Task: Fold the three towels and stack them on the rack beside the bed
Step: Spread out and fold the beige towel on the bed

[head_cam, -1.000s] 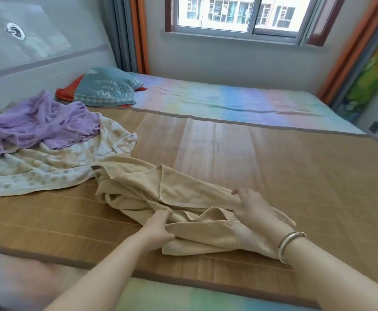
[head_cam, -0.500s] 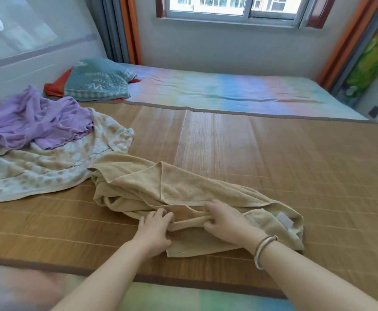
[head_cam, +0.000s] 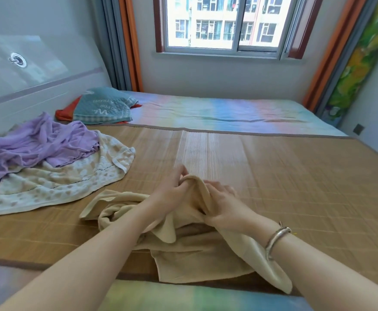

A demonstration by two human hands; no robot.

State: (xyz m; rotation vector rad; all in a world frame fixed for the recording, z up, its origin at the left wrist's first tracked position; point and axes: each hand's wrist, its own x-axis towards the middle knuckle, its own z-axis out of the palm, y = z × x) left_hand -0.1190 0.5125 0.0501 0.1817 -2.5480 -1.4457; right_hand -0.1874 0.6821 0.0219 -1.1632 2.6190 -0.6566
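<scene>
A tan towel (head_cam: 197, 250) lies bunched on the bamboo mat (head_cam: 284, 176), its near end hanging over the bed's front edge. Part of it is raised off the mat between my hands. My left hand (head_cam: 172, 191) grips the raised edge at the top, fingers curled round it. My right hand (head_cam: 221, 205) holds the same fold just to the right, a metal bangle on its wrist. To the left, a cream spotted towel (head_cam: 55, 185) lies spread on the mat with a crumpled purple towel (head_cam: 35, 142) partly on top of it. No rack is in view.
A teal pillow (head_cam: 103, 107) over a red cloth sits at the back left by the white headboard (head_cam: 26, 86). A pastel striped sheet (head_cam: 228, 113) covers the far half of the bed under the window. Curtains hang on both sides.
Both hands have lifted an edge of the tan towel up off the mat and drawn the towel nearer; its end now hangs over the front edge. The camera tilted up.
</scene>
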